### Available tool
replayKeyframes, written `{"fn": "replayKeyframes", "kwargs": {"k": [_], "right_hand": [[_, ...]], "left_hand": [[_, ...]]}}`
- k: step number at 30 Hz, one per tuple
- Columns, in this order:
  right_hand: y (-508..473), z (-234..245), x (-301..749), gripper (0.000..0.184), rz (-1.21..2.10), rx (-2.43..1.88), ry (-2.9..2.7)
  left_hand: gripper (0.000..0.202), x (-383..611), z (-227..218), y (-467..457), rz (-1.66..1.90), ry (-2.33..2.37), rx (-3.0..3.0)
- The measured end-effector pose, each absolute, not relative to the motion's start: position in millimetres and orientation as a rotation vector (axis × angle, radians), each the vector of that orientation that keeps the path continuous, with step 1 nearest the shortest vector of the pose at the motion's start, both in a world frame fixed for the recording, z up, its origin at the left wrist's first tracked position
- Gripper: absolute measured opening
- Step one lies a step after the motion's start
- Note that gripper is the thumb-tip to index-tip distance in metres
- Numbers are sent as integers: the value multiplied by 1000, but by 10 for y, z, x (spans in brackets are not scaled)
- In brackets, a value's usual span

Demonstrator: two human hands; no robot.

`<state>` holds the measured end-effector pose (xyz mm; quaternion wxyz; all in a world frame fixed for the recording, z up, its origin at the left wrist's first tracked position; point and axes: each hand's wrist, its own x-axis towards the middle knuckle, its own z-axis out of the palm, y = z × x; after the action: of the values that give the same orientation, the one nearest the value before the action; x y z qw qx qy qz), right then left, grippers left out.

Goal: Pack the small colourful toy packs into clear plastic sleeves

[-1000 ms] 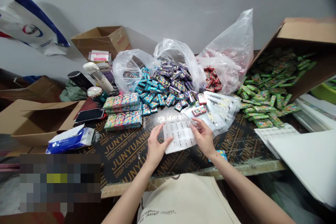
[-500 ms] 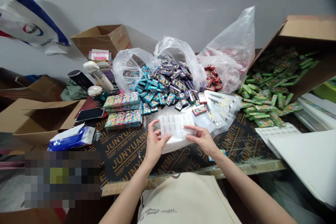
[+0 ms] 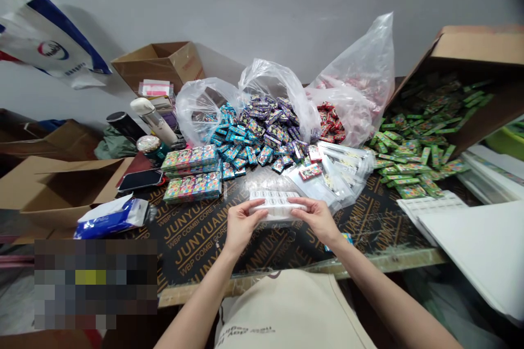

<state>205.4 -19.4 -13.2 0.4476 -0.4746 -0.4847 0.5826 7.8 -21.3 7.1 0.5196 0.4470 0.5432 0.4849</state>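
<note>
Both of my hands hold a white sheet of oval stickers (image 3: 275, 202) above the dark printed table board (image 3: 196, 234). My left hand (image 3: 241, 224) pinches its left edge and my right hand (image 3: 318, 219) pinches its right edge. The sheet is folded over, so only two rows of stickers face me. Just beyond it lie clear plastic sleeves (image 3: 341, 172) and a heap of small blue (image 3: 231, 139), purple (image 3: 270, 125) and red packets (image 3: 331, 122) spilling from clear bags.
Stacked colourful boxes (image 3: 191, 174), a phone (image 3: 140, 179), a tissue pack (image 3: 112, 218) and bottles (image 3: 153, 120) lie to the left near open cartons (image 3: 61, 185). A tipped carton (image 3: 470, 82) spills green packets (image 3: 409, 166) on the right. White sheets (image 3: 475, 240) cover the near right corner.
The sticker sheet was flat and open a second ago; my hands have folded its far part over toward me and lifted it slightly, so it now looks much narrower.
</note>
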Motion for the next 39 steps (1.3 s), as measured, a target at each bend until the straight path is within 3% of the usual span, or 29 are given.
{"fn": "replayKeyframes", "kwargs": {"k": [3, 6, 13, 15, 19, 25, 30, 35, 39], "right_hand": [[-198, -122, 2072, 21, 1091, -1308, -1417], [-217, -89, 2094, 19, 698, -1398, -1615], [-205, -168, 2306, 28, 1155, -1392, -1639], [-246, -210, 2493, 25, 1087, -1405, -1741], [-490, -388, 2977, 62, 695, -1639, -2201], [-755, -612, 3540, 34, 555, -1839, -2021], [-644, -350, 3622, 45, 378, -1757, -1640], [-573, -452, 3417, 41, 490, -1803, -2142], [-262, -579, 3236, 48, 335, -1801, -2122]], "left_hand": [[20, 71, 23, -196, 1137, 1416, 1251], [16, 42, -8, -169, 1160, 1523, 1459], [24, 52, -98, -69, 772, 1169, 1204], [25, 57, -206, -30, 761, 1187, 1105], [28, -5, -471, 64, 794, 1276, 1010], [31, 82, -706, 132, 702, 1235, 975], [26, 817, -841, 66, 619, 1215, 1056], [17, 1426, -914, -17, 660, 1325, 1322], [14, 1405, -864, -74, 722, 1376, 1566]]}}
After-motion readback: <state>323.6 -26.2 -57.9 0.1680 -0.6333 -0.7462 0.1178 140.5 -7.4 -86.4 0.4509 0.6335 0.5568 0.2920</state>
